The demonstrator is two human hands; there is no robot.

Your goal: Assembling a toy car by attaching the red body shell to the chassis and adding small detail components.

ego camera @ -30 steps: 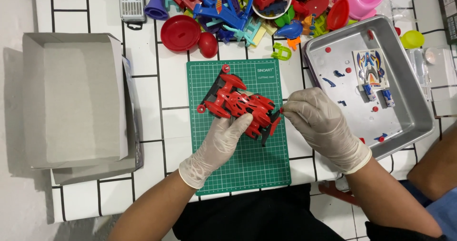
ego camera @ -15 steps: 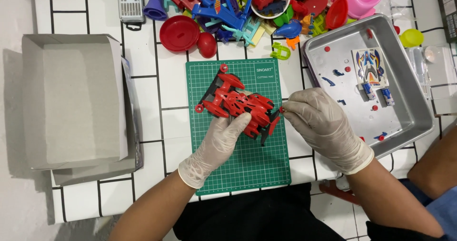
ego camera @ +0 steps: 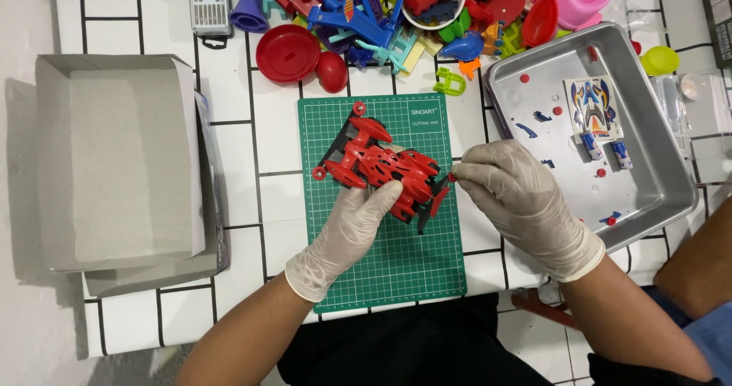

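A red toy race car lies on a green cutting mat in the middle of the white tiled table. My left hand, in a pale glove, grips the car's near side with the fingers wrapped under its body. My right hand, also gloved, pinches a small red round part between thumb and fingertips right at the car's right end.
An open grey cardboard box sits at the left. A metal tray at the right holds small red and blue parts, a sticker sheet and batteries. Colourful plastic toys pile along the far edge. Another person's arm shows at the lower right.
The car has been turned and shifted slightly on the mat. My right hand's fingertips have closed in on the car's right end with the small red part.
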